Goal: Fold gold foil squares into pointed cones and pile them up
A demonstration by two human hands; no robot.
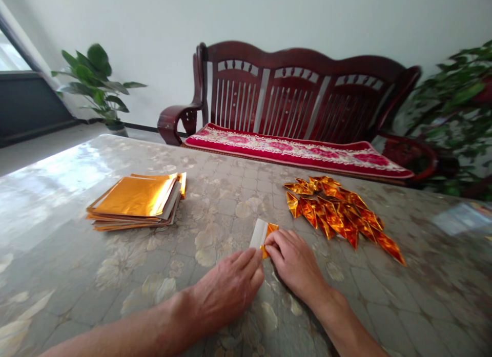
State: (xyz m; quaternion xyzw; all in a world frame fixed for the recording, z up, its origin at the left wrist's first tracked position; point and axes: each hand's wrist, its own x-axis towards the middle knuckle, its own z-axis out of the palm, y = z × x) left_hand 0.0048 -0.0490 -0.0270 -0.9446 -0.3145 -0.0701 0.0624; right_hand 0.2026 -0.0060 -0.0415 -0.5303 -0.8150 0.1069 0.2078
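A small sheet of gold foil paper [259,233], partly folded so that a pale strip and a gold strip show, lies on the table between my hands. My left hand [230,282] rests on its near left edge, fingers closed together on the paper. From the right, my right hand [294,257] pinches the gold side with thumb and forefinger. Off to the left sits a stack of flat gold foil sheets [134,197]. Several folded gold foil pieces with pointed ends [338,216] lie in a cluster beyond my right hand.
A patterned cover lies over the table [215,193]. At the right edge is a clear plastic packet [461,218]. Behind the table stands a dark wooden bench [265,103] with a red floral cushion [300,151]. Potted plants [98,85] flank it.
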